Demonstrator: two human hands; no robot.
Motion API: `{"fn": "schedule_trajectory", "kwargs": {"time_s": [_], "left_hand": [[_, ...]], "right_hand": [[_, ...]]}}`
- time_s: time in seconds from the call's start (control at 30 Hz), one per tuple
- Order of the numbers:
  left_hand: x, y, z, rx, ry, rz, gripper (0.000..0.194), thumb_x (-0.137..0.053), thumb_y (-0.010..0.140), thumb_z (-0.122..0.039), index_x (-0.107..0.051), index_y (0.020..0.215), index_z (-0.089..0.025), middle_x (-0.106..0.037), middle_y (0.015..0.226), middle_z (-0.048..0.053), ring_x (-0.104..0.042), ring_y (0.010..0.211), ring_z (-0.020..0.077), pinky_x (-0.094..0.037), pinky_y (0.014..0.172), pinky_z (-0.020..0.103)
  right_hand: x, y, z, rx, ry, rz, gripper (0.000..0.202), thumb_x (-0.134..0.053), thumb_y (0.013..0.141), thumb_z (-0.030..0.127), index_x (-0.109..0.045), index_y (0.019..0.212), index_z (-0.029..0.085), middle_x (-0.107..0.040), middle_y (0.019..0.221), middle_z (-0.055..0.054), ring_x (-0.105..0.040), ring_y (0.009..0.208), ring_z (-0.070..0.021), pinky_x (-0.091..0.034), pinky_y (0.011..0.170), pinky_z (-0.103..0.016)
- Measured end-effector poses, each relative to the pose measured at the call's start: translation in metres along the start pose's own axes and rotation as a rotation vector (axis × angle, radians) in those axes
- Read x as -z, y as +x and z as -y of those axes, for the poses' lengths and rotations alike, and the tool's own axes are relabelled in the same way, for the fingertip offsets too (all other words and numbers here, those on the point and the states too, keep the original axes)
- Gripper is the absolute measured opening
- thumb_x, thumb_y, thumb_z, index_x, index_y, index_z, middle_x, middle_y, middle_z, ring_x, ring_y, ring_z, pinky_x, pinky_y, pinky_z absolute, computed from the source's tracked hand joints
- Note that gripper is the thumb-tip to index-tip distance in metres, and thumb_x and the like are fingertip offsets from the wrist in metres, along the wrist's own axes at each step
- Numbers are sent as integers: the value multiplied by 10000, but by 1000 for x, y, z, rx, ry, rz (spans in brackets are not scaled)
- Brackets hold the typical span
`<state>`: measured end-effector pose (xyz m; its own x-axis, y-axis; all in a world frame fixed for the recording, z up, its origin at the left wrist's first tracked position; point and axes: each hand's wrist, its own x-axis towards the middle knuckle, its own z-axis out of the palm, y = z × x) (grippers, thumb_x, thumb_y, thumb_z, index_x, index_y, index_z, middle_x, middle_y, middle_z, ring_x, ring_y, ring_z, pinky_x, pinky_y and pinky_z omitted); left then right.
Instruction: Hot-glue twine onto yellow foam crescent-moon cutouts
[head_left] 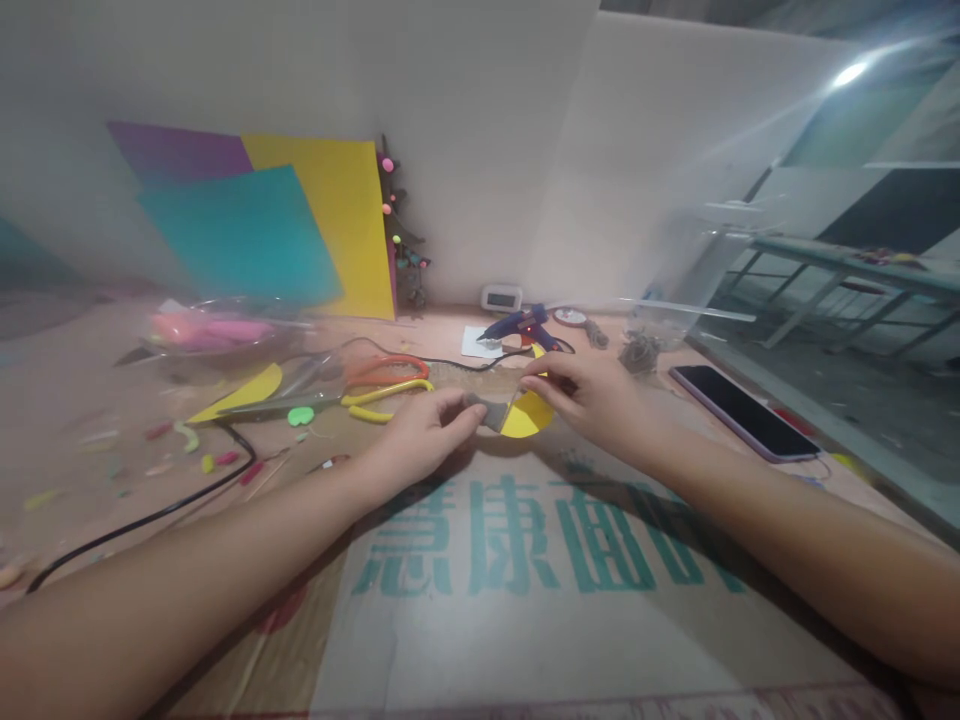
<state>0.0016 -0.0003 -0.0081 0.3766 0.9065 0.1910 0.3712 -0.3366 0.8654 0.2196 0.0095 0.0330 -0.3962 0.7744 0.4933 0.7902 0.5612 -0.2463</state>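
Note:
In the middle of the head view, my left hand (pixel 431 430) pinches the end of a small dark grey piece (pixel 493 412) whose material I cannot make out. Its other end meets a curved piece of yellow paper (pixel 527 416). The fingertips of my right hand (pixel 574 390) are closed on that yellow paper near its upper edge. Just behind the hands lies a blue glue gun (pixel 517 325) with a small red light, its nozzle over a white square (pixel 480 342). To the left of my left hand are scissors (pixel 386 385) with orange and yellow handles.
Purple, yellow and teal sheets (pixel 247 235) lean on the back wall. A clear bag of pink material (pixel 214 330) and small coloured scraps (pixel 217 460) lie left. A phone (pixel 742 410) lies right, near the table's edge. A black cord (pixel 142 522) crosses the left side.

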Motion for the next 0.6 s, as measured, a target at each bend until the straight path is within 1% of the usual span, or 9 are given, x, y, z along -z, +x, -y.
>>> {"fn": "schedule_trajectory", "kwargs": {"time_s": [0.1,0.17,0.27,0.33,0.4,0.47,0.53,0.6], "left_hand": [[1,1,0,-1,-19,-39,350,-490,876,-413,-475,614,-181,-480,523,-39,-431,484,101,-297,461,215],[1,3,0,29,-72,-92,351,-478,885,-410,-462,621,-180,-477,529,-40,-440,487,97,-314,467,211],[2,5,-2,85,-190,-177,329,-474,887,-408,-464,651,-179,-472,534,-44,-454,485,92,-348,475,203],[3,6,-4,96,-249,-210,317,-484,880,-413,-476,670,-177,-480,546,-43,-469,492,91,-372,487,201],[4,6,-5,98,-283,-223,318,-498,869,-431,-485,682,-175,-499,574,-39,-476,506,91,-382,494,200],[4,5,-4,84,-296,-224,324,-511,857,-451,-495,692,-174,-516,607,-34,-476,524,92,-375,496,199],[3,5,-2,60,-284,-206,324,-511,856,-454,-505,696,-172,-523,622,-29,-476,541,96,-370,506,203],[2,5,0,34,-241,-168,323,-507,861,-437,-512,682,-168,-516,608,-27,-474,546,101,-366,517,209]], "right_hand": [[3,-1,2,22,24,-6,199,-526,893,323,-690,904,212,-672,721,-17,-573,634,-143,-376,600,-258],[5,-4,4,24,91,8,166,-530,886,302,-649,941,201,-651,715,-12,-558,616,-138,-377,582,-255],[6,-10,9,9,225,61,162,-548,874,321,-570,963,187,-628,734,-10,-549,612,-135,-402,579,-255],[3,-13,12,0,266,105,156,-563,867,342,-558,905,191,-639,782,-21,-572,672,-148,-430,628,-267],[-1,-12,12,-21,284,123,166,-555,875,358,-571,856,194,-653,822,-30,-589,746,-165,-447,688,-286],[-6,-9,10,-55,345,107,209,-499,909,371,-592,864,190,-660,854,-37,-596,796,-173,-456,734,-300],[-11,-6,6,-102,470,88,276,-426,941,386,-605,892,182,-659,877,-44,-602,819,-173,-469,758,-303],[-14,-4,4,-189,620,76,291,-425,937,398,-612,907,176,-664,892,-46,-612,827,-174,-487,753,-296]]}}
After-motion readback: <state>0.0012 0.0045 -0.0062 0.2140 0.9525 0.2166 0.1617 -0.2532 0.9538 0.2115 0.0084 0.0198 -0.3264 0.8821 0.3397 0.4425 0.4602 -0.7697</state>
